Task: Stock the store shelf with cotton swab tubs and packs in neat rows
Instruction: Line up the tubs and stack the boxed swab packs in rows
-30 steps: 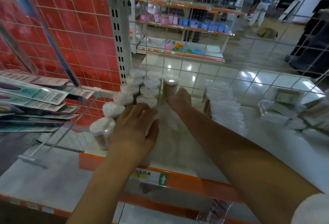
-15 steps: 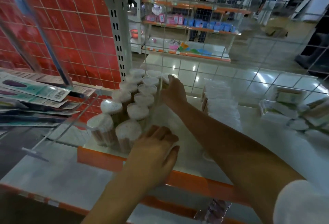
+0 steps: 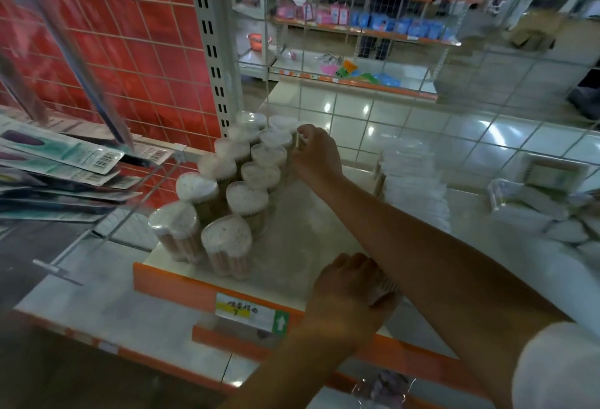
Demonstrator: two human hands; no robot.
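The right hand [image 3: 316, 157] pinches a tub [image 3: 300, 144] at the back row. The left hand [image 3: 349, 288] grips another tub [image 3: 384, 290]; it likely goes next, in line.

The cotton swab tubs [image 3: 226, 243] look like clear plastic with frosted white lids, and the shelf [image 3: 292, 246] under them is matt white with a painted orange lip. The wire grid [image 3: 373, 106] behind is thin white-coated metal, and the floor tiles [image 3: 422, 123] beyond it are glossy.

Both hands [image 3: 349, 291] [image 3: 316, 157] forward, fingers curled
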